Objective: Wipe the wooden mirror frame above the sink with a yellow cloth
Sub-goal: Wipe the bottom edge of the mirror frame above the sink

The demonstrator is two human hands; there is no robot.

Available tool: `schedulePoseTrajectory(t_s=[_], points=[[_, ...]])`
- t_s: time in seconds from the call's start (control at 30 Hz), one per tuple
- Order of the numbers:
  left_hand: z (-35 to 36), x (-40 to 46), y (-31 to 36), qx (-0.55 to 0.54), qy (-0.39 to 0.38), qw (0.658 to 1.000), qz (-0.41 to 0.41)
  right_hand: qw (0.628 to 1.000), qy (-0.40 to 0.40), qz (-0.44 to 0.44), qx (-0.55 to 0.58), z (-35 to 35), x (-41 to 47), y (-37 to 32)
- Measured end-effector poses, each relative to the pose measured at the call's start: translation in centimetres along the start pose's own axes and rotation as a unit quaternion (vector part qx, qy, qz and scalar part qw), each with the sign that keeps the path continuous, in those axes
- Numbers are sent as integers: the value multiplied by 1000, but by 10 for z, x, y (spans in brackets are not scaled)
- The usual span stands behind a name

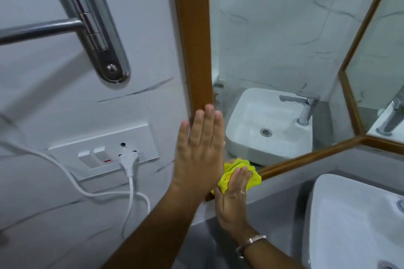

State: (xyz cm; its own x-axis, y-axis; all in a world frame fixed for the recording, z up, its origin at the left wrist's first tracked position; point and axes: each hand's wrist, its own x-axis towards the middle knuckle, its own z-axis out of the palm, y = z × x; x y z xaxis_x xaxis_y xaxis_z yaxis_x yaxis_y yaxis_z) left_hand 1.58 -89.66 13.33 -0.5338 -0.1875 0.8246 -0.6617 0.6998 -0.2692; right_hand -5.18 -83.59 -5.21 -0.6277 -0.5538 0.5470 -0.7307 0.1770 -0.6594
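The wooden mirror frame [192, 39] runs down the middle and turns right along the mirror's bottom edge. My left hand [197, 150] lies flat with fingers together, fingertips on the frame's vertical strip. Below it, my right hand [231, 199] presses the crumpled yellow cloth [238, 172] against the frame's lower left corner. The cloth shows above and beside my fingers. A ring and a metal bracelet are on my right hand and wrist.
A white socket panel [102, 150] with a white plug and cable [129, 164] sits on the marble wall at left. A steel towel rail bracket [98, 35] hangs above it. The white sink [354, 220] is at lower right; its reflection and tap [303, 105] show in the mirror.
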Motion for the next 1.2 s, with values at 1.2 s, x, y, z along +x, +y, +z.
schedulePoseTrajectory(t_s=[1.2], points=[[1,84,0,-23,151,984,90,791,340,374,343,-121,182,145]])
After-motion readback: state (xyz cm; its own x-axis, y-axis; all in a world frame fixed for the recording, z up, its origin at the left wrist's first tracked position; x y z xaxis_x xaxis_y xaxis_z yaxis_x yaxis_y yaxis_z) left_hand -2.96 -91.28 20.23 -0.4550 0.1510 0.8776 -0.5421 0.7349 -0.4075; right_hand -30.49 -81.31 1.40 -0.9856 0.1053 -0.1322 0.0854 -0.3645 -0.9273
